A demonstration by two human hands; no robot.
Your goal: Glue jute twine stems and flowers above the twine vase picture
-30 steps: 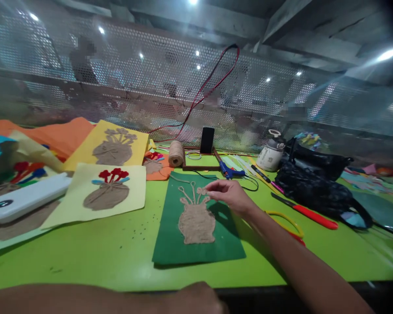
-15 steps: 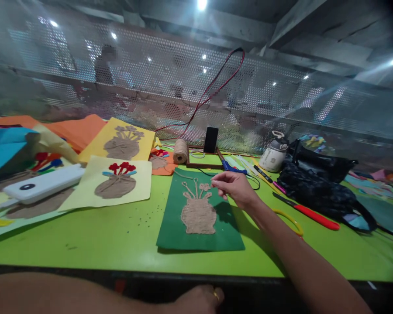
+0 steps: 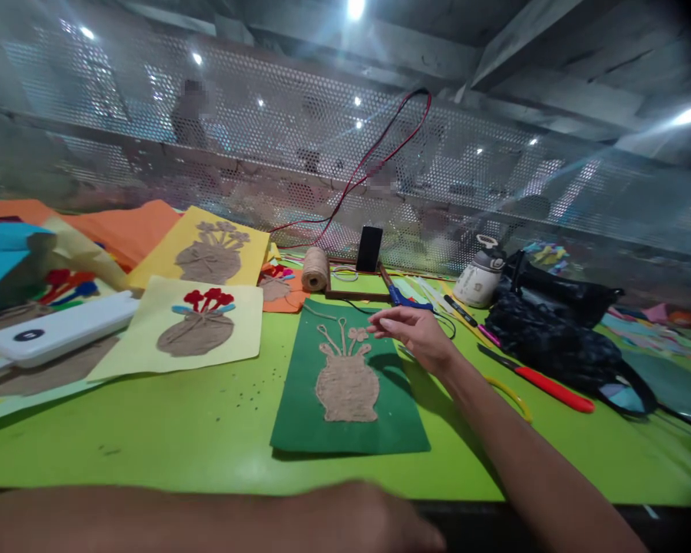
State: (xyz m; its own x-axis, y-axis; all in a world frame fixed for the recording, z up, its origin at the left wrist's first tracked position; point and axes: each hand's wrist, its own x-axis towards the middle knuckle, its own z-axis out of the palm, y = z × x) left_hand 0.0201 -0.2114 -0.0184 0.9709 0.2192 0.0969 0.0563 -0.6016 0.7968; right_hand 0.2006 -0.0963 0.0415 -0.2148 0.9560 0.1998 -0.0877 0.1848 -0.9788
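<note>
Green felt [image 3: 351, 384] lies flat on the lime table [image 3: 166, 430] before me, with a twine vase [image 3: 346, 384] and looped stems stuck on it. My right hand [image 3: 418, 334] hovers over its upper right corner, fingers loosely extended and holding nothing, fingertips just beside the twine flower. My left hand [image 3: 374, 522] rests blurred at the near table edge; whether it grips anything I cannot tell. A twine spool [image 3: 314, 269] stands beyond the felt, and a blue glue gun [image 3: 406, 298] lies near my right hand.
</note>
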